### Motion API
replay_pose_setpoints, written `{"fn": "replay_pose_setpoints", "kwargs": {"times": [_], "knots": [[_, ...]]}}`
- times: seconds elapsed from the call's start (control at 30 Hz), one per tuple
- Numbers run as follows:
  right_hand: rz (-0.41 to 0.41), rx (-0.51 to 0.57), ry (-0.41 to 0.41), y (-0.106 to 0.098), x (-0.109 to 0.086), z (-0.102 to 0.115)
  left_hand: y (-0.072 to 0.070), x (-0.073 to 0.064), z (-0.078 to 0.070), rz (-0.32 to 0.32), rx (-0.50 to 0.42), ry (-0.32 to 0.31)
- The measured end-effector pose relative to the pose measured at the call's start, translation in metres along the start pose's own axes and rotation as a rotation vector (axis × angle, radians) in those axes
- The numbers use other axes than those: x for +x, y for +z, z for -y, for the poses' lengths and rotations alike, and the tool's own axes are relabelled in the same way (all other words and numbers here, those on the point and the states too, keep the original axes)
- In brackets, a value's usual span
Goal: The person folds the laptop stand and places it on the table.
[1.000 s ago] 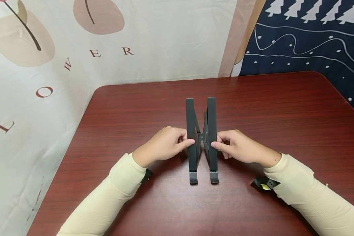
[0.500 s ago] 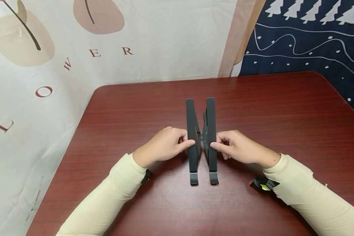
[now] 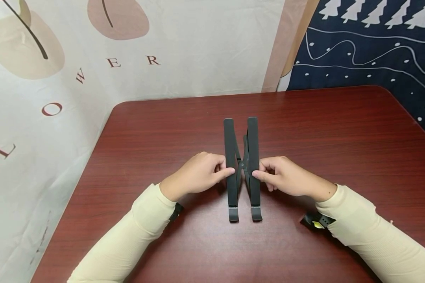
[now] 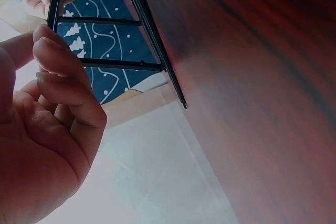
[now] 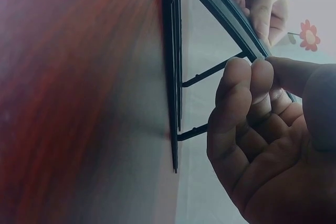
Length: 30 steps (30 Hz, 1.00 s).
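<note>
A black folding laptop stand (image 3: 254, 149) stands partly folded in the middle of the table, its two long bars side by side and joined by crossed struts. Its lipped ends face me. My left hand (image 3: 198, 173) pinches the left bar, thumb on top and fingers curled at the outer side. On the opposite side, my right hand (image 3: 288, 176) pinches the right bar the same way. Both wrist views show the upper bar between thumb and fingertips, with thin struts (image 4: 123, 65) reaching down to the base bar (image 5: 170, 77) on the table.
The dark red wooden table (image 3: 163, 129) has rounded far corners. Behind it hang a pale curtain (image 3: 205, 51) with printed letters and a navy cloth (image 3: 368, 51) with white trees. A black strap (image 3: 320, 221) is at the right wrist.
The stand's two bars have come slightly closer together, with both hands keeping their pinch. The arms have hardly moved.
</note>
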State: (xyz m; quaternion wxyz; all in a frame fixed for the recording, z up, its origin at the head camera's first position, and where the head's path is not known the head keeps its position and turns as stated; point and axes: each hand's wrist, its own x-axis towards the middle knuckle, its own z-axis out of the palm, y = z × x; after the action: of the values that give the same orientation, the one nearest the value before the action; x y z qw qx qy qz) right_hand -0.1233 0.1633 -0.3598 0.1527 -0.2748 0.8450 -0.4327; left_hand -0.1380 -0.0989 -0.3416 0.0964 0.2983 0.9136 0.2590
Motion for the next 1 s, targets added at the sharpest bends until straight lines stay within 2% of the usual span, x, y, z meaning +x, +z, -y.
{"fn": "replay_pose_setpoints", "kwargs": {"times": [1.0], "knots": [[0.000, 0.005, -0.006, 0.0035, 0.0002, 0.0008, 0.0011, -0.0005, -0.0043, 0.007, -0.008, -0.015]]}}
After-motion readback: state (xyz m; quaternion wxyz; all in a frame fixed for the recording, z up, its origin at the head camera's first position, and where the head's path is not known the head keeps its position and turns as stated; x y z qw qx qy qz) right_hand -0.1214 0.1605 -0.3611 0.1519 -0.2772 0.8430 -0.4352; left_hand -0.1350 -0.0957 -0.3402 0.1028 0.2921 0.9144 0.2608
